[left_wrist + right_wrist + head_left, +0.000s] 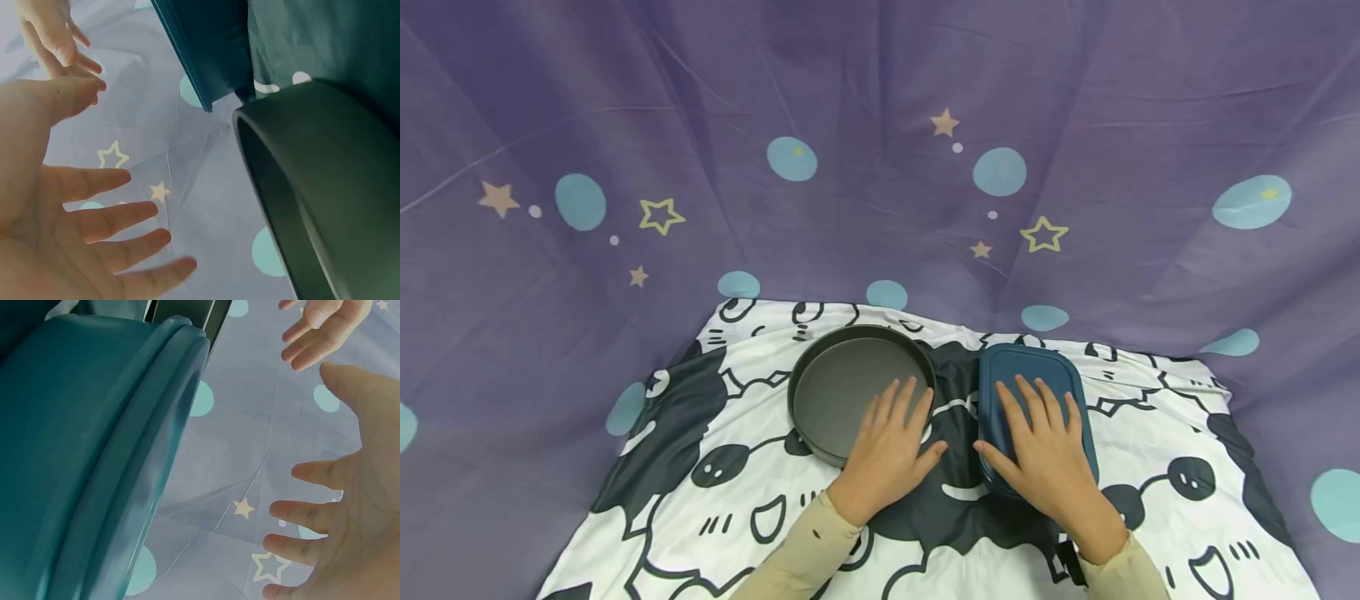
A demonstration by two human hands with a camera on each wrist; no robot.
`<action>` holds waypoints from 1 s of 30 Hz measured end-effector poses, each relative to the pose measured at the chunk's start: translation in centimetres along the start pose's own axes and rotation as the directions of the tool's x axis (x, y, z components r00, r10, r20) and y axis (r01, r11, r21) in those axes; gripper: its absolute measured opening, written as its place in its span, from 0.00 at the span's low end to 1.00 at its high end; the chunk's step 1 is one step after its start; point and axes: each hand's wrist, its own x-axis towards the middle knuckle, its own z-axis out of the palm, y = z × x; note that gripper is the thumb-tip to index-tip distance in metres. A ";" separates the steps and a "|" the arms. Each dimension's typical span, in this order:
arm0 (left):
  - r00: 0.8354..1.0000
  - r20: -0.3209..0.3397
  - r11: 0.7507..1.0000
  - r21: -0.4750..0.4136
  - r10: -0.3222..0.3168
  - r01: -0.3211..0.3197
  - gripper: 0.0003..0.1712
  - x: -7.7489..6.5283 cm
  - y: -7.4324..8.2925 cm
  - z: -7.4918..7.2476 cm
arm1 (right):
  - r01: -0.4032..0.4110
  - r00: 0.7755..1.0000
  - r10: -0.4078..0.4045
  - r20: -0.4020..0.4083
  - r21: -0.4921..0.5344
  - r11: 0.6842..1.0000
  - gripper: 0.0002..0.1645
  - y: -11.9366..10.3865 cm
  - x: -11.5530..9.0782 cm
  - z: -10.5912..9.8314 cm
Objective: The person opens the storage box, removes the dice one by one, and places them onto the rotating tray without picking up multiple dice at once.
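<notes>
A round dark grey cake pan (pixel 842 392) stands on the patterned cloth, its inside facing up. Over its near right part hovers my left hand (pixel 887 454), fingers spread and straight; the left wrist view shows a gap between that hand and the pan (pixel 331 169). To the right is a blue lidded rectangular container (pixel 1022 362). My right hand (pixel 1045 454) is held above it with fingers spread, and in the right wrist view the palm is apart from the container's lid (pixel 144 462). Neither hand holds anything.
A white cloth with black cartoon drawings (pixel 730 517) covers the table. Behind and around it hangs a purple curtain (pixel 880 208) with stars and blue dots. The pan and the container stand side by side with a narrow gap between them.
</notes>
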 end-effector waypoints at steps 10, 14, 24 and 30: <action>0.999 0.033 0.945 -0.325 -0.024 0.033 0.39 -0.3 0.3 0.6 | 0.019 1.000 -0.019 -0.006 0.016 1.000 0.49 0.3 -1.4 0.1; 0.998 0.066 0.905 -0.424 -0.020 0.046 0.40 -0.3 0.6 1.1 | 0.042 0.998 -0.041 -0.036 0.031 0.999 0.45 0.3 -2.1 0.3; 0.984 0.167 0.812 -0.565 -0.059 0.145 0.40 -0.6 1.3 3.9 | 0.080 0.992 -0.073 -0.103 0.062 0.995 0.36 0.2 -3.5 1.0; 0.971 0.225 0.685 -0.694 -0.083 0.220 0.39 -0.7 1.7 5.7 | 0.091 0.992 -0.087 -0.088 0.041 0.995 0.34 0.1 -4.1 1.8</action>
